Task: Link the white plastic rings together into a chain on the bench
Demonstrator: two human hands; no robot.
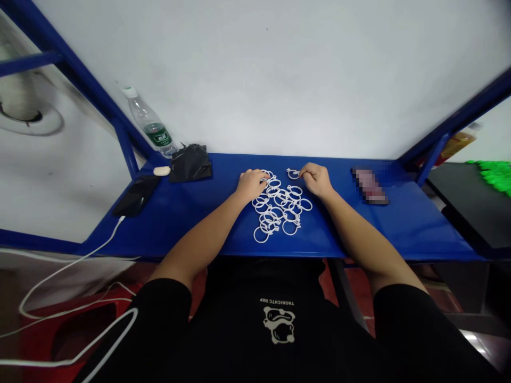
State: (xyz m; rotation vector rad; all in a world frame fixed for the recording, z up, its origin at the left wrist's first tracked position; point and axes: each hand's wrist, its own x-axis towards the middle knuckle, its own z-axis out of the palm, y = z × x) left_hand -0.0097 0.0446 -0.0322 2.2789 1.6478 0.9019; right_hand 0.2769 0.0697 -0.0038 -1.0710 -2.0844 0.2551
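A loose pile of thin white plastic rings (281, 198), each with a small clasp-like knob, lies on the blue tabletop (223, 226). My left hand (251, 183) rests at the pile's upper left edge. Its fingers are slightly bent and apart over a few rings, and the fingertips touch them. Beyond the pile, to the upper right, my right hand (317, 180) is closed, with thumb and forefinger pinching the side of a single white ring (293, 174). The other fingers of that hand are curled into the palm.
At the back left stand a clear bottle (154, 127) and a crumpled black bag (191, 164). Nearby lie a small cream-coloured case (162, 171) and a black phone (137, 196) on a white cable (101, 246). A pixelated phone-like object (370, 185) lies right. Blue frame posts flank the table.
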